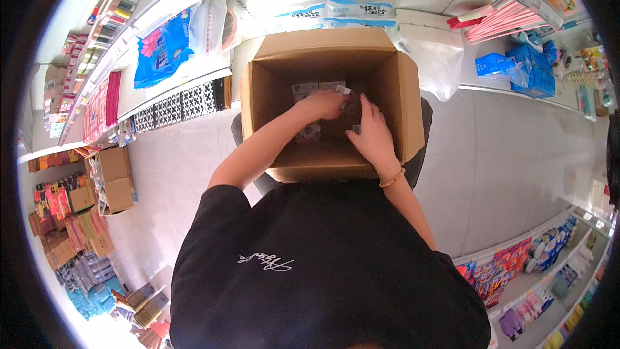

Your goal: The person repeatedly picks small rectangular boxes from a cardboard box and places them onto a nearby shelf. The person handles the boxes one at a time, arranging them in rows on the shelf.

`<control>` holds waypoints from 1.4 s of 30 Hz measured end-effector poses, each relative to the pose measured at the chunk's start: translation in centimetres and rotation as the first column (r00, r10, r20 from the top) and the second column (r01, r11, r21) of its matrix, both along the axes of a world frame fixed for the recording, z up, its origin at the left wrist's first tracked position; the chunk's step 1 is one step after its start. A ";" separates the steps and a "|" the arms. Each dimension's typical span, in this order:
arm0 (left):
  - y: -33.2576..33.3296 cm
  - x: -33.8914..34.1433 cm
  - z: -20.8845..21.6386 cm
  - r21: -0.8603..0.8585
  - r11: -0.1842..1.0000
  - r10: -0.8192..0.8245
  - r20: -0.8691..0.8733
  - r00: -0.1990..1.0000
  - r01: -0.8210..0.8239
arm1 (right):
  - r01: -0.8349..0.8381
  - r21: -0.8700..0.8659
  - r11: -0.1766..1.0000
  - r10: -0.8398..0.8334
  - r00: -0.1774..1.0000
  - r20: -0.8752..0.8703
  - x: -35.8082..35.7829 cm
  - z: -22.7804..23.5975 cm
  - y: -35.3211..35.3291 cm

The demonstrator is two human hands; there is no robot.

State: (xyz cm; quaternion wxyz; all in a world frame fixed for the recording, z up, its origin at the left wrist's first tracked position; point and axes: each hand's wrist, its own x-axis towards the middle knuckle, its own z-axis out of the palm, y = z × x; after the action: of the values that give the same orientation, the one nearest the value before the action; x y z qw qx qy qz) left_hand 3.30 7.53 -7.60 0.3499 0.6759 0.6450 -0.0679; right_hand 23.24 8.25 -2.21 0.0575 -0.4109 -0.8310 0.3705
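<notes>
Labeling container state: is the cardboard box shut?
No, the cardboard box has its flaps spread open, with the left hand and right hand inside it.

Carton [413,100]: plain tan on the lit flaps, darker brown within. Packs [303,89] near its far left corner: pale grey-white. Bracelet [392,179] by its near right corner: yellow-tan. Shirt [323,297]: black, with white script across the front. Floor [452,136]: pale grey. Left shelf [213,68]: white; the bag [169,52] near its front edge is bright blue with a pink flower print. Patterned goods [194,100] below that edge: black-and-white, repeating motif. Bundled sticks [510,22], upper right: pink and white.
</notes>
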 end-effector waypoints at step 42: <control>-10.4 3.2 5.0 -0.365 0.443 0.246 0.928 -0.281 -0.819 | -0.209 0.309 0.928 0.322 0.867 -0.380 -1.2 7.5 -1.1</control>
State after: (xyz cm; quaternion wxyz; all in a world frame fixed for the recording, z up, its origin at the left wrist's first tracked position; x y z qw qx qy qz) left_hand 6.48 -2.90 -2.63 0.4903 0.1895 0.4728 0.7072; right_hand 22.06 7.16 5.26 0.2375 -0.1902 -0.8883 0.3439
